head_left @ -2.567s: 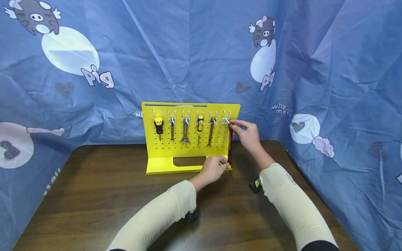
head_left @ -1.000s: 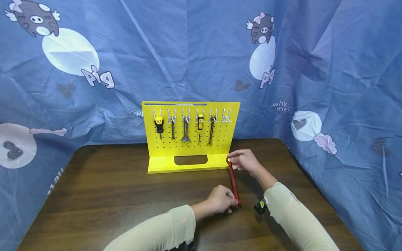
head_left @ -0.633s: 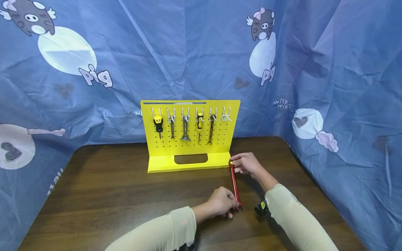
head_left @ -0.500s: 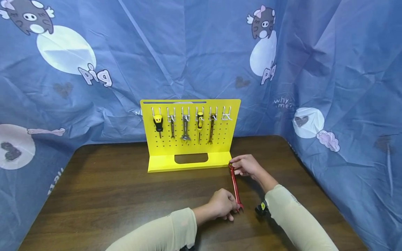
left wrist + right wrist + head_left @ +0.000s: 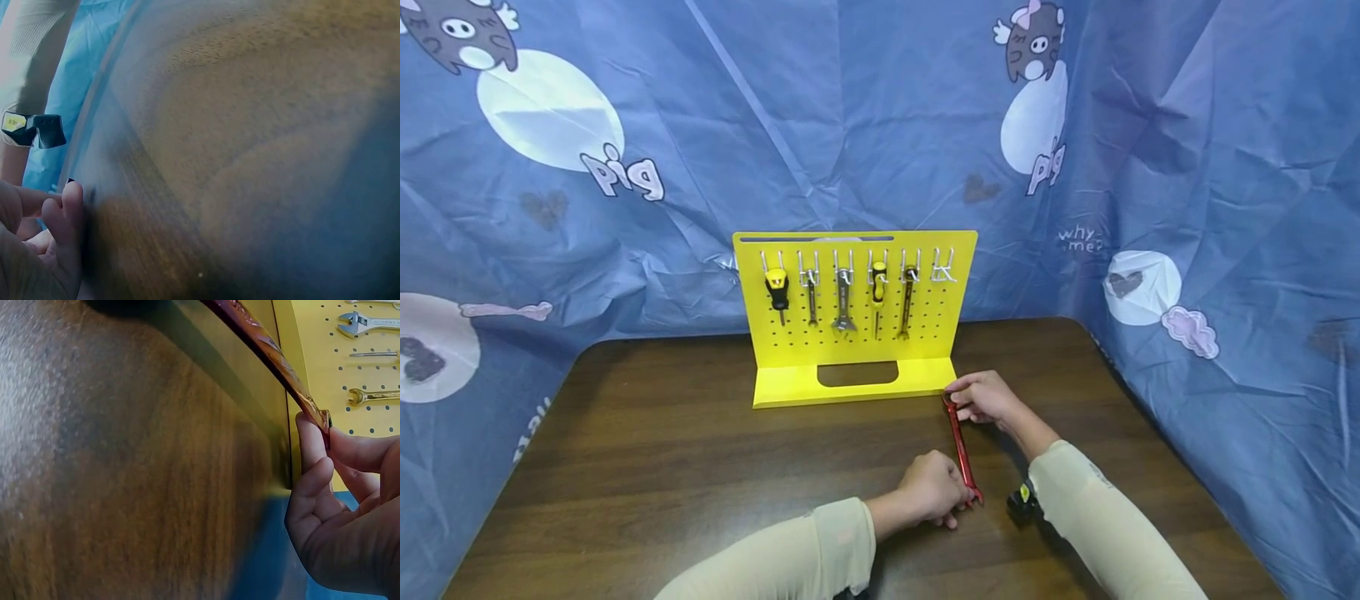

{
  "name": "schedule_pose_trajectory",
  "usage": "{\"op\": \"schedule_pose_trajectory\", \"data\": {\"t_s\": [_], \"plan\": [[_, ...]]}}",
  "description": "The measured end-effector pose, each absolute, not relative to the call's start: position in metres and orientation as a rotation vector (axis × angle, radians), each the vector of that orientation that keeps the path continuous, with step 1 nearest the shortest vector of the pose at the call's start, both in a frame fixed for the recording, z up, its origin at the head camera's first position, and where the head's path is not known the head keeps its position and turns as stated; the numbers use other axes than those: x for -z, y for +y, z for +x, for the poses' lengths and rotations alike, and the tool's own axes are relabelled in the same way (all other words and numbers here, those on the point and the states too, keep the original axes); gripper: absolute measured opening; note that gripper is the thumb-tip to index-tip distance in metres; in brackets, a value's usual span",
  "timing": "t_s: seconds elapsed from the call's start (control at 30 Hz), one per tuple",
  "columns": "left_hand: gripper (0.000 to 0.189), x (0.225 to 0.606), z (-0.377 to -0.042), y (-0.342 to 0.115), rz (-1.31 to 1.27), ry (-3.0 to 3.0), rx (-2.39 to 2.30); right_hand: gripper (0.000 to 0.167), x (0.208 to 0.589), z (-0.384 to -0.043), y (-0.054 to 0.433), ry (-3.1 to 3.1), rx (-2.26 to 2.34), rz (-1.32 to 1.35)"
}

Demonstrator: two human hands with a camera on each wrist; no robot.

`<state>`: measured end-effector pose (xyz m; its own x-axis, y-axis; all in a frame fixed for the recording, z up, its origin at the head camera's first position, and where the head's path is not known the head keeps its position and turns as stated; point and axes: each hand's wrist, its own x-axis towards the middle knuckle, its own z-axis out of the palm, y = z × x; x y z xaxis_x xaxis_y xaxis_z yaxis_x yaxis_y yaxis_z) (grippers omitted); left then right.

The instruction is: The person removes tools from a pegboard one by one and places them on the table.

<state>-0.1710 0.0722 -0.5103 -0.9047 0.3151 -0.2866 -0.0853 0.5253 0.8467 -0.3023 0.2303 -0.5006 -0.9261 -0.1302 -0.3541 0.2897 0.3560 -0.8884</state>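
Note:
A red combination wrench (image 5: 961, 446) slants over the table in front of the pegboard's right corner. My right hand (image 5: 987, 397) pinches its ring end, the far one. At the near, open-jawed end, my left hand (image 5: 931, 487) grips it between thumb and fingers. In the right wrist view the wrench (image 5: 269, 350) runs up and away from the fingertips of my right hand (image 5: 350, 537), above the wood. The left wrist view has my left hand (image 5: 37, 250) at the lower left edge, and the wrench is hidden there.
Behind stands a yellow pegboard (image 5: 857, 354) with metal hooks. From it hang a stubby screwdriver (image 5: 778, 287), an adjustable wrench (image 5: 843, 304), a slim screwdriver (image 5: 878, 292) and other wrenches. Its rightmost hook (image 5: 943, 267) bears no tool. Blue cloth (image 5: 805, 108) surrounds the brown table (image 5: 647, 467).
Both hands have brought the red wrench from upright beside the pegboard's right edge down and toward me, now slanting over the table. In the last half second it has barely moved.

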Motion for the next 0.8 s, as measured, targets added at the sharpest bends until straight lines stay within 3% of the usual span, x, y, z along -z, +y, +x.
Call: {"op": "schedule_pose_trajectory", "data": {"t_s": [0.53,0.8], "plan": [[0.032,0.513,-0.175,0.070,0.217,2.417,-1.327,0.020,0.505,-0.303,0.220,2.514,1.399,0.028],[0.034,0.512,-0.174,0.070,0.245,2.415,-1.298,0.028,0.514,-0.299,0.214,2.838,1.077,-0.083]]}}
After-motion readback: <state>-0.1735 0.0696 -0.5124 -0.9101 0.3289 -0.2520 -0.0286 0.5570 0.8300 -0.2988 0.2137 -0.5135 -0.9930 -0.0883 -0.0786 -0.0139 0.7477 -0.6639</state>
